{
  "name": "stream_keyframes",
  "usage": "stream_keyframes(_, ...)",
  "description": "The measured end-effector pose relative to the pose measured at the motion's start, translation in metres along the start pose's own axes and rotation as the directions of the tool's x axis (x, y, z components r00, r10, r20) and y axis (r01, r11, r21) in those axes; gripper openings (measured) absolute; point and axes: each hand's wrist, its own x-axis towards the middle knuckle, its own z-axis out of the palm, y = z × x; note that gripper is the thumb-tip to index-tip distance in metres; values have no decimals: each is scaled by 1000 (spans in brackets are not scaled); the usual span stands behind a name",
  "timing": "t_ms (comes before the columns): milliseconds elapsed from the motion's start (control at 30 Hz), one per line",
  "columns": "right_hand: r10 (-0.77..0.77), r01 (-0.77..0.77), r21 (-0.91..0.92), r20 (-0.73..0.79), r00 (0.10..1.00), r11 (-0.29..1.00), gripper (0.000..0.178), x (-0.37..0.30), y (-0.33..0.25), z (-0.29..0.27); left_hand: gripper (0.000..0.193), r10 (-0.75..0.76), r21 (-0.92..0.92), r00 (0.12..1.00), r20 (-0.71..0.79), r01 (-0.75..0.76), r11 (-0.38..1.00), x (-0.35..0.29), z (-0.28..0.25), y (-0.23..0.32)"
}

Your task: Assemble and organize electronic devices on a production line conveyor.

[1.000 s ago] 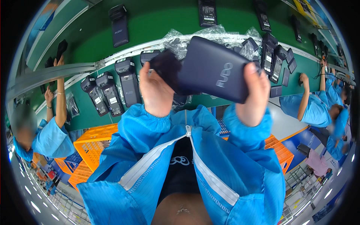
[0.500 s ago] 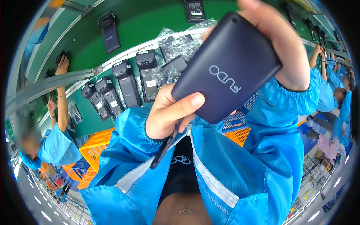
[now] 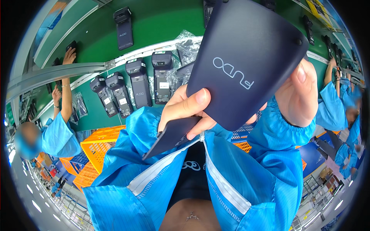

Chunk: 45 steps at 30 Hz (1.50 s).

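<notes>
Close before me a large dark navy plastic back cover (image 3: 250,54), with pale lettering on its flat face, is tilted toward the upper right. My left hand (image 3: 183,107) is closed on its lower left edge, thumb on top. A second, thinner dark cover (image 3: 173,134) sticks out below from between the fingers of the same hand. At the right edge of the large cover, my right hand (image 3: 298,94) grips with the thumb near its corner; its other fingers are partly hidden. On the green bench beyond, several handheld terminals (image 3: 162,77) lie in a row, some with a white label showing.
Clear plastic bags (image 3: 187,48) lie beside the row. Another terminal (image 3: 123,30) lies past a metal rail (image 3: 69,72). Orange crates (image 3: 102,142) stand at left, below bench height. A co-worker (image 3: 58,134) in blue reaches over the bench at left; others work at right.
The large cover has moved up and right, closer to view. My right hand has slid down from its top to its right edge. The thinner cover has turned, showing its face.
</notes>
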Motion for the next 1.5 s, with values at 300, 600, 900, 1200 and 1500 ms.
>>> stream_keyframes(300, 31, -54, -81, -260, 965, 995, 29, -2, 2, 13, 68, 58, 147, 998, 11, -59, 987, 13, -13, -13)
stream_keyframes(600, 19, -342, -382, -642, 766, 858, 18, -6, 91, -62, 70, -99, -683, 960, 262, 257, 684, 17, -98, -80)
stream_keyframes(900, -315, -547, -832, -544, 777, 89, 26, -62, 232, -135, 62, 49, -795, 970, 238, 166, 583, 43, -94, -48)
stream_keyframes(1200, 512, -474, 209, -201, 835, 856, 29, -24, 85, 19, 64, 183, -785, 971, 155, 8, 620, 40, -55, -10)
stream_keyframes(1500, 318, -315, 42, -146, 937, 948, 14, -21, 68, 58, 73, 350, -650, 933, 88, -212, 729, 32, -50, 2)
